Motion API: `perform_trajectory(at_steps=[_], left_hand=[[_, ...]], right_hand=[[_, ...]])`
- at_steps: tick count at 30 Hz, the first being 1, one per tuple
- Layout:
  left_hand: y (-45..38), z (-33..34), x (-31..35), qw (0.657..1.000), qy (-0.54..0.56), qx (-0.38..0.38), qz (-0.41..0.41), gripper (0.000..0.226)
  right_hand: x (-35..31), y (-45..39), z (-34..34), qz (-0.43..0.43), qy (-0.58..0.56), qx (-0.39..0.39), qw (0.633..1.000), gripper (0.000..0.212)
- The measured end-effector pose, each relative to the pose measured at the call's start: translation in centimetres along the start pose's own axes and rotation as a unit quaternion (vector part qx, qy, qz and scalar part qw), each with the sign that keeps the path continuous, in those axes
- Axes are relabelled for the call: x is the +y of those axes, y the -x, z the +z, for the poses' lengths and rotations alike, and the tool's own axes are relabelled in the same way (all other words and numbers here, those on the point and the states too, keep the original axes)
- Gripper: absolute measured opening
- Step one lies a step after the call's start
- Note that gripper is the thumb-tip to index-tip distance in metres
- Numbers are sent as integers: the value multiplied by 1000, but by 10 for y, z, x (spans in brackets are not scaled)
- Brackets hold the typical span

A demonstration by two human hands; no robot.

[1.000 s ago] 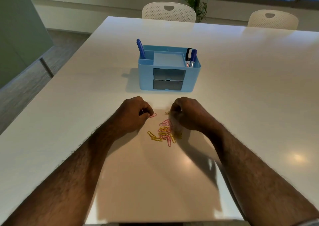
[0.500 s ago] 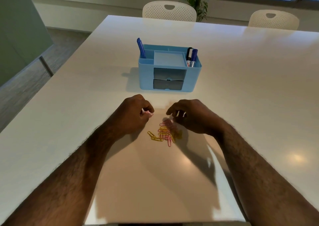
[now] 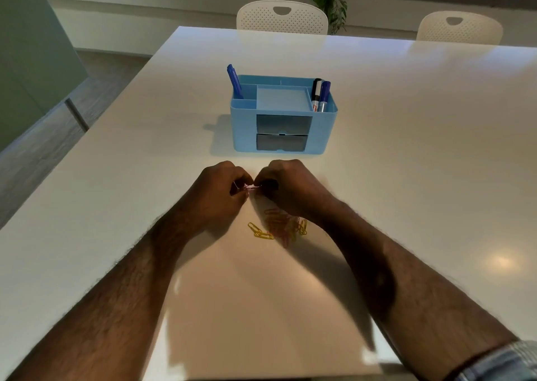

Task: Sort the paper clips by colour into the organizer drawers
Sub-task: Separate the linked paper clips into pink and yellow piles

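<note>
A small heap of yellow and pink paper clips (image 3: pixel 279 225) lies on the white table (image 3: pixel 406 177) in front of me. Behind it stands a light blue desk organizer (image 3: pixel 242 130) with two grey drawers (image 3: pixel 282 133), both closed. My left hand (image 3: pixel 220 194) and my right hand (image 3: pixel 287 186) meet just above the heap, fingertips together. Both pinch a pink paper clip (image 3: pixel 252 187) between them. The far edge of the heap is hidden under my right hand.
Blue pen (image 3: pixel 234 81) stands in the organizer's left compartment, two markers (image 3: pixel 319 94) in its right one. Two white chairs (image 3: pixel 282 17) stand at the table's far side. The table's left edge (image 3: pixel 87 130) drops to the floor.
My right hand has lifted off the heap and moved left to meet my left hand. Both hands now hold the pink clip together.
</note>
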State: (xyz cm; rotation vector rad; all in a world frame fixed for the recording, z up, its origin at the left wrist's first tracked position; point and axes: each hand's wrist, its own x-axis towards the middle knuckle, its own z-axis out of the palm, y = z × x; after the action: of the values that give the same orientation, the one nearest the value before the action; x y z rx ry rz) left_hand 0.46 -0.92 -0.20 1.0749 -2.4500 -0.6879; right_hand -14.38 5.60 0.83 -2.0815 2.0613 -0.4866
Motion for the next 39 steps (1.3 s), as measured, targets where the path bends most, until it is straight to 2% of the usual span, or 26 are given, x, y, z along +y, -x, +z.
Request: perform_trajectory(at_steps=[3, 7, 12, 19, 24, 30, 34, 36, 39], left_hand=[[1, 4, 4, 1000, 14, -11, -1, 27], [3, 13, 12, 999, 26, -14, 14, 34], [6, 18, 17, 999, 29, -32, 21, 24], [1, 18, 13, 1000, 25, 0, 2, 21], [-5, 15, 5, 999, 22, 26, -6, 22], [-3, 14, 6, 999, 21, 25, -8, 22], [0, 11, 8, 1000, 25, 15, 7, 15], [3, 10, 10, 999, 30, 1, 23, 11], [6, 10, 14, 998, 26, -22, 47, 13]], right_hand=[[6, 8, -9, 33, -16, -11, 999, 23], [23, 28, -32, 57, -18, -104, 993, 19], [33, 40, -40, 81, -22, -158, 984, 16], [30, 32, -29, 90, -34, -131, 987, 20], [23, 20, -17, 121, -34, -58, 990, 18], [14, 19, -14, 109, -26, -24, 993, 21], [28, 40, -32, 105, -22, -83, 991, 16], [30, 48, -37, 101, -10, -126, 987, 18], [30, 54, -36, 94, -21, -143, 985, 25]])
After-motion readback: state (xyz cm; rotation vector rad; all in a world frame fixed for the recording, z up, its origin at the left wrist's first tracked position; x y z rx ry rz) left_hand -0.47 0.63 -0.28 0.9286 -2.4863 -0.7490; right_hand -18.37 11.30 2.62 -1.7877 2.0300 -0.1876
